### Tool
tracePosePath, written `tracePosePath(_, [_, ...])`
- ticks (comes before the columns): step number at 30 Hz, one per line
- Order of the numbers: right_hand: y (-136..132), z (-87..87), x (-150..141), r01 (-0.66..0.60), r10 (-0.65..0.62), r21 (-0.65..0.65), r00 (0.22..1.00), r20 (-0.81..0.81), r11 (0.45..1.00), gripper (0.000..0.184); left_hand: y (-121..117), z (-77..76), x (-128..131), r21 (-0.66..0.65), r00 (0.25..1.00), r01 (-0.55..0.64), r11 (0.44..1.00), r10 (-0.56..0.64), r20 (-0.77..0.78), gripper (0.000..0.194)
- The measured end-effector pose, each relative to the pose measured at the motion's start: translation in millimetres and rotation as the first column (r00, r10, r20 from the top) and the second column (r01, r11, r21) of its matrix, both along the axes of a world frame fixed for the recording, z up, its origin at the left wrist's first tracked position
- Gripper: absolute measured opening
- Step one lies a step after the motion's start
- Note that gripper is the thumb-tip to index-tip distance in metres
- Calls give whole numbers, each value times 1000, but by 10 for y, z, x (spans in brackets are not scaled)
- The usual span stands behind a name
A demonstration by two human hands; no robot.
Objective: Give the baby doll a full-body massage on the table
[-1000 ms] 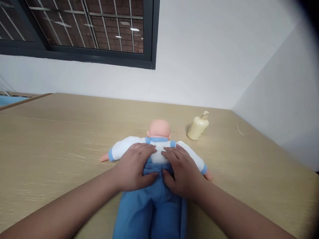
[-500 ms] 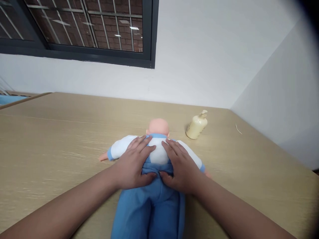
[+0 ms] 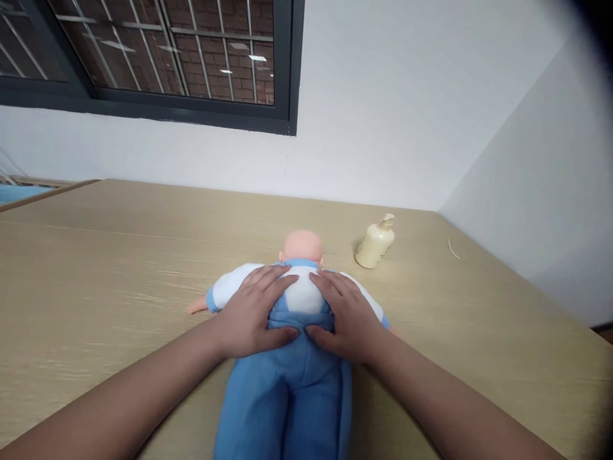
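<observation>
A baby doll (image 3: 304,367) lies face down with its bald head pointing away from me and its arms stretched out to the sides. It wears a white top with blue trim and blue overalls. My left hand (image 3: 253,313) rests flat on the left side of its back, fingers spread and thumb pointing inward. On the right side of the back lies my right hand (image 3: 349,316), also open, its thumb close to the other one. Part of the doll's arms and sides is hidden beneath my hands and forearms.
A cream pump bottle (image 3: 375,244) stands beyond the doll to the right. Farther right, a short pale string (image 3: 453,249) lies on the wooden table (image 3: 119,255). White walls (image 3: 383,115) bound the table at the back and right, with a dark-framed barred window (image 3: 191,57) at upper left.
Both hands have slid a little up the doll's back toward its shoulders, with the fingers now near the collar. The doll and bottle stay in place; the view shifts slightly.
</observation>
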State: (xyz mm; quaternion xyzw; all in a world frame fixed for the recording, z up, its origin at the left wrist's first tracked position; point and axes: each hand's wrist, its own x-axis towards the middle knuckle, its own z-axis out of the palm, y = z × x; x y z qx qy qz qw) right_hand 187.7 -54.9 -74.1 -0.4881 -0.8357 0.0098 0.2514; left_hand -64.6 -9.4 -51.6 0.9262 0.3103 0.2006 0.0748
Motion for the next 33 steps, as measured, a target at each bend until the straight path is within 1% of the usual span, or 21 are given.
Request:
tracePosePath(2, [-19, -21, 19, -16, 18, 78, 1000, -15, 997, 80, -15, -42, -40, 21, 1000, -4, 1000, 4, 19, 82])
tracePosePath(4, [-49, -14, 45, -16, 26, 154, 998, -63, 988, 68, -38, -51, -80, 47, 997, -27, 999, 23, 80, 73])
tracePosePath(6, [-88, 23, 75, 16, 14, 218, 991, -135, 976, 52, -67, -13, -116, 68, 985, -76, 995, 64, 160, 57])
tracePosePath(8, [-132, 80, 100, 44, 0, 234, 983, -182, 971, 33, -98, 65, -147, 66, 971, -135, 989, 119, 206, 40])
tracePosePath(9, [-154, 112, 107, 47, -10, 207, 984, -177, 977, 23, -111, 109, -162, 44, 969, -164, 985, 152, 196, 32])
tracePosePath(10, [-175, 143, 110, 50, -26, 157, 989, -148, 986, 16, -121, 149, -177, 7, 970, -189, 982, 186, 157, 28])
tracePosePath(11, [-192, 173, 107, 60, -52, 86, 993, -102, 994, 18, -127, 182, -191, -44, 973, -210, 977, 213, 91, 31])
tracePosePath(12, [-206, 201, 99, 85, -84, 9, 995, -44, 996, 24, -128, 205, -206, -101, 974, -225, 969, 227, 9, 38])
tracePosePath(14, [-221, 244, 76, 162, -156, -115, 986, 63, 980, 35, -117, 214, -237, -216, 967, -239, 947, 211, -141, 49])
tracePosePath(15, [-222, 258, 64, 195, -182, -151, 979, 96, 969, 37, -106, 205, -252, -266, 964, -237, 934, 192, -183, 52])
tracePosePath(17, [-213, 269, 50, 230, -211, -191, 971, 117, 954, 39, -75, 175, -277, -338, 968, -222, 914, 164, -192, 52])
tracePosePath(19, [-193, 258, 58, 247, -230, -218, 968, 99, 944, 35, -44, 156, -289, -359, 975, -211, 909, 167, -149, 49])
tracePosePath(21, [-168, 231, 87, 250, -245, -236, 968, 51, 939, 28, -22, 161, -284, -339, 975, -214, 916, 182, -124, 44])
tracePosePath(23, [-143, 204, 128, 233, -241, -224, 971, -7, 946, 21, -13, 183, -270, -300, 970, -232, 925, 198, -139, 37])
tracePosePath(25, [-125, 192, 169, 201, -213, -179, 976, -51, 963, 18, -13, 206, -263, -262, 966, -240, 935, 203, -159, 32])
tracePosePath(27, [-118, 196, 204, 139, -146, -115, 987, -59, 984, 15, -12, 214, -275, -193, 971, -210, 958, 183, -151, 26])
tracePosePath(29, [-115, 207, 231, 66, -67, -25, 997, -42, 998, 17, -3, 204, -307, -83, 982, -150, 985, 139, -125, 21])
tracePosePath(31, [-109, 213, 254, 32, -31, 57, 999, -23, 998, 23, 18, 182, -349, 29, 990, -107, 994, 109, -88, 18])
tracePosePath(32, [-104, 211, 265, 32, -31, 72, 999, -22, 997, 25, 33, 167, -369, 58, 992, -100, 993, 104, -72, 17])
tracePosePath(33, [-98, 208, 275, 34, -32, 60, 999, -29, 998, 25, 51, 152, -387, 62, 993, -101, 993, 105, -62, 16])
